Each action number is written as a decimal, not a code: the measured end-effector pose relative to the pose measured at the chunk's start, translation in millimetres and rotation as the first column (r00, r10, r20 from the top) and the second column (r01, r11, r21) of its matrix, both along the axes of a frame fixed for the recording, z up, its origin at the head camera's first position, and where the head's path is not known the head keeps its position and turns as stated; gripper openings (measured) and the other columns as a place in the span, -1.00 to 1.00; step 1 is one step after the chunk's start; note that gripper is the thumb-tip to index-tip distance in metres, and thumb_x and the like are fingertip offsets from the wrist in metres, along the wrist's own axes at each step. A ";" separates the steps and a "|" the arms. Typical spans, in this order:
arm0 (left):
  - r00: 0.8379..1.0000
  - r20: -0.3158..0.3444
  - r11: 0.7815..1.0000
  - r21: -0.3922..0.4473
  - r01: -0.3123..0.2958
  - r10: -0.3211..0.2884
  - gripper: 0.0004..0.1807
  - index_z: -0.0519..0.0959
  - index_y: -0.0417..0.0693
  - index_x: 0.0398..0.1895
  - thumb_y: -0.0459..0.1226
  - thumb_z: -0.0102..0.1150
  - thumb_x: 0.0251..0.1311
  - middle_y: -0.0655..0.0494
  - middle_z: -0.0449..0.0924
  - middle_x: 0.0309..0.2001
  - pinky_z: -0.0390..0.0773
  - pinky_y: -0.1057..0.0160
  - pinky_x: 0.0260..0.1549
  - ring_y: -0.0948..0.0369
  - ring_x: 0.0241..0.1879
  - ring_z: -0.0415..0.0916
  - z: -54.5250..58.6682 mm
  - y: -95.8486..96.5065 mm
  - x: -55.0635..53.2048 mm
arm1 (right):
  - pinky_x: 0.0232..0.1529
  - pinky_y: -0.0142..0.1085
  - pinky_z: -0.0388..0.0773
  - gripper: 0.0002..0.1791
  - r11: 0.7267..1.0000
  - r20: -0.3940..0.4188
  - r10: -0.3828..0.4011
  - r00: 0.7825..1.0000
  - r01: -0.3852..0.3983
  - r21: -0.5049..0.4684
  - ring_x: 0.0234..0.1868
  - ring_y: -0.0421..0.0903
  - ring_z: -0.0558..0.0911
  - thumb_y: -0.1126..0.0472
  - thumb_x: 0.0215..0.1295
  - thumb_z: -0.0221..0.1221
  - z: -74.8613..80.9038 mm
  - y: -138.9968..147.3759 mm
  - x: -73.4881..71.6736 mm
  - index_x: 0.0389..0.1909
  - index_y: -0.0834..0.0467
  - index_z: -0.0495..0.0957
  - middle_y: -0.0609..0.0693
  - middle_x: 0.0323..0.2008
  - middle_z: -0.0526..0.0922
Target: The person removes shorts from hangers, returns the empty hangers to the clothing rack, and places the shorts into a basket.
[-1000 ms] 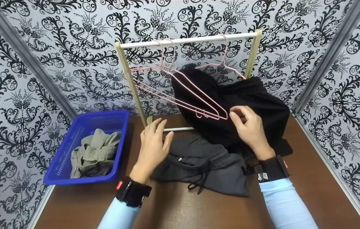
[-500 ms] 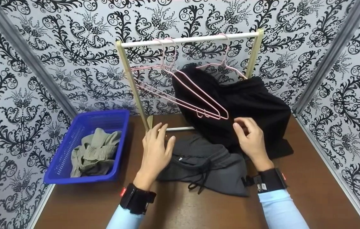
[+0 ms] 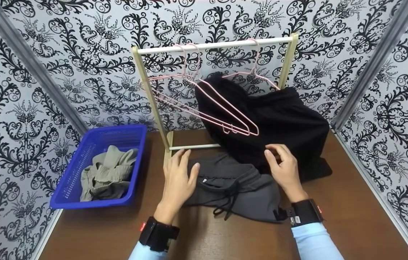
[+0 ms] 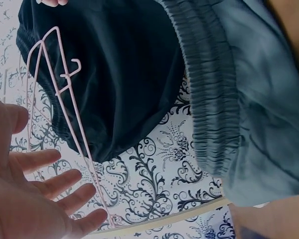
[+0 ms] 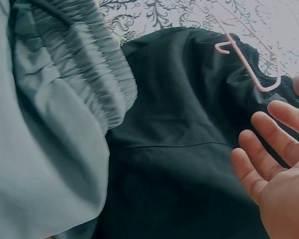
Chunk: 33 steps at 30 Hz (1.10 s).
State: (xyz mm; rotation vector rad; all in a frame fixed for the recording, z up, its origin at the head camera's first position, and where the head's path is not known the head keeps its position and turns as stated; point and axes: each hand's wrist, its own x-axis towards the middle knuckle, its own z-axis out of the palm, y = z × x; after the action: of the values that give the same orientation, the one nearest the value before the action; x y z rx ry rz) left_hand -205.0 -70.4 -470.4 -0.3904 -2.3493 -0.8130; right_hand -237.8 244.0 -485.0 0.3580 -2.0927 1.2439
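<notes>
Dark grey drawstring shorts (image 3: 247,195) lie on the brown table, elastic waistband toward the rack. My left hand (image 3: 178,180) hovers at their left side, fingers relaxed and holding nothing. On the other side my right hand (image 3: 285,169) hangs in front of a black garment (image 3: 279,119), its fingers loosely bent around nothing. That black garment hangs from a pink hanger (image 3: 241,73) on the right of the rack, its lower part reaching the table. Two bare pink hangers (image 3: 218,99) hang to the left. In the left wrist view, the spread fingers (image 4: 65,181) hold nothing.
A small rack (image 3: 214,46) with a white bar and pale wooden posts stands at the back. To the left is a blue plastic basket (image 3: 54,202) containing an olive-green garment (image 3: 112,171). Patterned wall panels (image 3: 23,108) enclose the table (image 3: 355,216) at the back and sides.
Both hands have drawn back from the rack toward the shorts, the right one dropping below the bare hangers. The garments, hangers and basket stay in place.
</notes>
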 end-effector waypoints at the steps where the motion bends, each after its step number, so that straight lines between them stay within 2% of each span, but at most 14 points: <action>1: 1.000 0.003 1.000 0.004 0.000 0.000 -0.52 0.50 -0.32 0.29 -0.21 0.18 0.42 -0.33 0.45 0.28 0.14 -0.34 0.33 -0.26 0.29 0.37 -1.7 0.0 0.7 | -0.16 -0.60 0.44 -0.81 1.000 0.004 -0.002 1.000 0.002 0.001 -0.18 -0.28 0.57 0.38 0.43 0.21 -1.6 0.1 0.3 -0.03 0.35 0.67 0.14 -0.12 0.69; 4: 1.000 0.018 1.000 0.011 -0.005 0.005 -0.52 0.51 -0.32 0.28 -0.21 0.18 0.42 -0.33 0.44 0.28 0.15 -0.34 0.31 -0.25 0.29 0.36 -7.4 0.4 2.4 | -0.17 -0.60 0.43 -0.80 1.000 0.019 -0.004 1.000 0.004 0.000 -0.20 -0.29 0.56 0.37 0.43 0.22 -5.5 0.5 1.0 -0.02 0.36 0.67 0.15 -0.12 0.69; 11: 0.997 0.075 1.000 0.016 -0.014 0.012 -0.50 0.49 -0.29 0.32 -0.18 0.18 0.43 -0.31 0.42 0.31 0.33 -0.31 0.15 -0.25 0.30 0.35 -17.3 2.3 8.9 | -0.18 -0.61 0.45 -0.80 1.000 0.041 -0.005 0.999 0.005 -0.006 -0.21 -0.31 0.57 0.37 0.42 0.23 -10.3 -1.6 2.4 -0.02 0.35 0.67 0.16 -0.11 0.69; 21: 0.986 0.168 1.000 -0.003 -0.010 0.010 -0.48 0.47 -0.30 0.35 -0.15 0.14 0.48 -0.35 0.38 0.34 0.32 -0.36 0.17 -0.31 0.29 0.34 -30.0 8.4 14.9 | -0.19 -0.60 0.45 -0.80 1.000 0.058 -0.007 0.998 0.006 0.015 -0.23 -0.23 0.59 0.35 0.42 0.23 -17.1 -6.4 4.4 -0.02 0.34 0.67 0.15 -0.12 0.68; 33: 0.972 0.233 1.000 -0.025 -0.018 0.024 -0.50 0.48 -0.29 0.32 -0.17 0.17 0.45 -0.37 0.37 0.33 0.35 -0.35 0.13 -0.36 0.25 0.34 -46.5 17.7 18.3 | -0.16 -0.58 0.47 -0.78 1.000 0.086 0.006 0.996 -0.007 0.016 -0.19 -0.22 0.60 0.34 0.44 0.22 -17.5 -9.9 6.5 0.02 0.33 0.67 0.13 -0.09 0.68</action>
State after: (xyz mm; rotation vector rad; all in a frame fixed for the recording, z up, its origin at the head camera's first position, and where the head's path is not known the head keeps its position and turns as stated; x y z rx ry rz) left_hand -186.7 -52.7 -516.9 -0.2922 -2.5778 -0.8631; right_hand -231.2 234.1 -502.5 0.3237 -2.1773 1.2676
